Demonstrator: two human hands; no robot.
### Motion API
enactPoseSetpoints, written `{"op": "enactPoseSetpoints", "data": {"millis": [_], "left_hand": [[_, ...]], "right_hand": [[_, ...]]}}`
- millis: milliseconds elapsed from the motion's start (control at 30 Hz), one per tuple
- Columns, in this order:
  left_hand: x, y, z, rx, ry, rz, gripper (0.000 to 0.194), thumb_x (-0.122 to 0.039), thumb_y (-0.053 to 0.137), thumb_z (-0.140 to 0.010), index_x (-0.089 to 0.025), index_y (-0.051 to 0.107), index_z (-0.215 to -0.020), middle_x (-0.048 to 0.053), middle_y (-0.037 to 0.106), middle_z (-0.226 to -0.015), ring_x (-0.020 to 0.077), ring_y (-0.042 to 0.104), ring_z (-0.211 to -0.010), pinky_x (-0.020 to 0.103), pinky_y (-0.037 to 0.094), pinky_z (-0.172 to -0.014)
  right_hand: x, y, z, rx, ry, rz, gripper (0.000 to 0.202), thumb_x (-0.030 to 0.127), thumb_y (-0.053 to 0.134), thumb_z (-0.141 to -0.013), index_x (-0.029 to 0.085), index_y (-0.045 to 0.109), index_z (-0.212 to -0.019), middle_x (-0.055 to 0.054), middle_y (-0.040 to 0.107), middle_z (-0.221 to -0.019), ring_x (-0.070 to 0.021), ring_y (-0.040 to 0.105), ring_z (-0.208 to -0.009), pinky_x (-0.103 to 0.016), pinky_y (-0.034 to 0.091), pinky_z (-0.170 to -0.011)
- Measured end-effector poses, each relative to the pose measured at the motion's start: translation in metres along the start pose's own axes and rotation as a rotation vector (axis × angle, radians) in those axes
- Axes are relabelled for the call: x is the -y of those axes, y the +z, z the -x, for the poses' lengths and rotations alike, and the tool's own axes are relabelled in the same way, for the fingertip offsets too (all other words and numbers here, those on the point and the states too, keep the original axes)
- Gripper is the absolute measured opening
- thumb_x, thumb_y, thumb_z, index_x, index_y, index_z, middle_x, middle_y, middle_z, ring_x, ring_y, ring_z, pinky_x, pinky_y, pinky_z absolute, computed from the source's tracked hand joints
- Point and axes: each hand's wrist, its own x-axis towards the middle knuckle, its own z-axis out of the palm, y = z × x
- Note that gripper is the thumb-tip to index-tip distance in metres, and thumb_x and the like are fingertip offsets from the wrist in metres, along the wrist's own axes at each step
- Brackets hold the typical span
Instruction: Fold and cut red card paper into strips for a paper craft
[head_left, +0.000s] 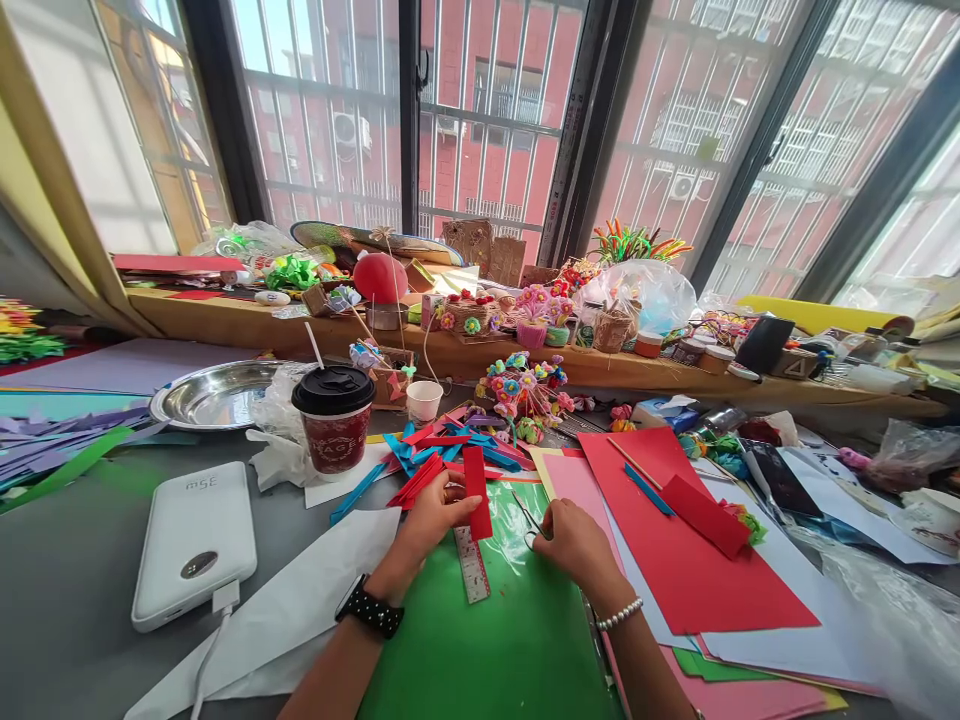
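Note:
My left hand [437, 508] pinches an upright red paper strip [475, 488] between thumb and fingers. In my right hand [576, 540] is a pair of scissors [531, 515], its blades pointing up and left toward the strip but apart from it. Below the strip, a small patterned ruler [472, 568] lies on a glossy green folder [495, 660]. Just beyond my left hand is a loose heap of red and blue paper strips [427, 452].
Left stand a dark red lidded cup [337, 425], a white power bank [196, 545] and a metal tray [169, 408]. Red paper sheets [720, 580] are stacked at right. Pipe-cleaner flowers [525, 390] and a small white cup [424, 402] stand ahead, below the crowded windowsill [300, 335].

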Motion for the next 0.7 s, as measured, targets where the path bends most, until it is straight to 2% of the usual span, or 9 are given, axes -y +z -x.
{"op": "enactPoseSetpoints", "data": {"millis": [200, 367, 533, 700], "left_hand": [[-0.013, 0.005, 0.01, -0.044, -0.034, 0.08, 0.04, -0.029, 0.071, -0.05, -0.015, 0.05, -0.082, 0.003, 0.062, -0.076, 0.018, 0.06, -0.076, 0.03, 0.049, -0.067], [-0.017, 0.006, 0.013, -0.084, -0.068, 0.124, 0.036, -0.028, 0.07, -0.051, -0.015, 0.051, -0.08, 0.002, 0.062, -0.076, 0.0161, 0.06, -0.075, 0.027, 0.049, -0.066], [-0.018, 0.006, 0.013, -0.102, -0.037, 0.151, 0.04, -0.027, 0.07, -0.051, -0.015, 0.052, -0.085, 0.003, 0.062, -0.08, 0.0173, 0.059, -0.078, 0.027, 0.049, -0.066], [-0.018, 0.006, 0.014, -0.104, 0.006, 0.12, 0.036, -0.027, 0.068, -0.054, -0.015, 0.054, -0.085, 0.005, 0.061, -0.086, 0.0182, 0.058, -0.081, 0.027, 0.047, -0.067]], "right_hand": [[0.003, 0.004, 0.0, -0.02, 0.013, 0.05, 0.012, 0.019, 0.049, -0.063, 0.012, 0.056, -0.07, -0.011, 0.058, -0.08, -0.0199, 0.054, -0.071, -0.025, 0.033, -0.054], [0.002, 0.006, -0.001, -0.048, 0.036, -0.031, 0.007, 0.015, 0.048, -0.06, 0.015, 0.055, -0.06, -0.008, 0.059, -0.073, -0.0185, 0.055, -0.065, -0.024, 0.031, -0.049], [0.0, 0.004, -0.009, -0.137, 0.025, -0.386, 0.006, 0.019, 0.049, -0.059, 0.016, 0.054, -0.057, -0.005, 0.06, -0.063, -0.0164, 0.054, -0.059, -0.023, 0.035, -0.049], [0.012, 0.003, -0.01, -0.029, -0.061, -0.912, 0.017, 0.027, 0.049, -0.065, 0.014, 0.059, -0.064, -0.005, 0.064, -0.069, -0.0147, 0.053, -0.059, -0.022, 0.038, -0.049]]}}
